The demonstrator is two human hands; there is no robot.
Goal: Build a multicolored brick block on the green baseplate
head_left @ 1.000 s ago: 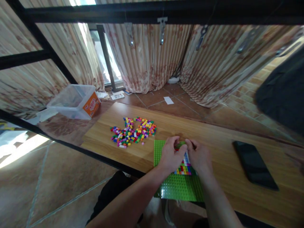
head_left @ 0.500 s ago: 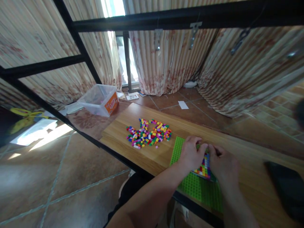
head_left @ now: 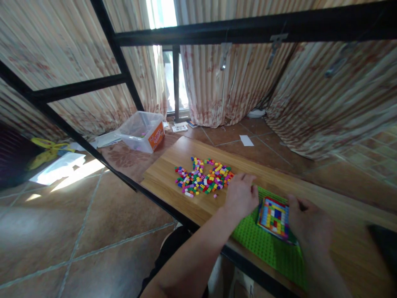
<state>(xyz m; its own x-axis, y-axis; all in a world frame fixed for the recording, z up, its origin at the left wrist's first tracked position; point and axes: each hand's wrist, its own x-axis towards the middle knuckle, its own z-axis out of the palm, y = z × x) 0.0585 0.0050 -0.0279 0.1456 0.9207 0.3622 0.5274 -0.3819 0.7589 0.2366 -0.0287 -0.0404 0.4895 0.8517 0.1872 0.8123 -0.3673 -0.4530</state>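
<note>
The square panel of small toy bricks (head_left: 273, 218) lies on the green studded baseplate (head_left: 259, 244), close to the near edge of the tabletop (head_left: 164, 165). A sideways push from the right hand (head_left: 312, 221) could perhaps shift the panel, and a leftward sweep of the left hand (head_left: 242, 195) might scatter the loose toy bricks (head_left: 204, 179). The left hand, its fingers bent, is above the baseplate's far left part; the right one keeps a narrow thumb-to-finger gap beside the panel. Whether either holds something, I cannot tell.
</note>
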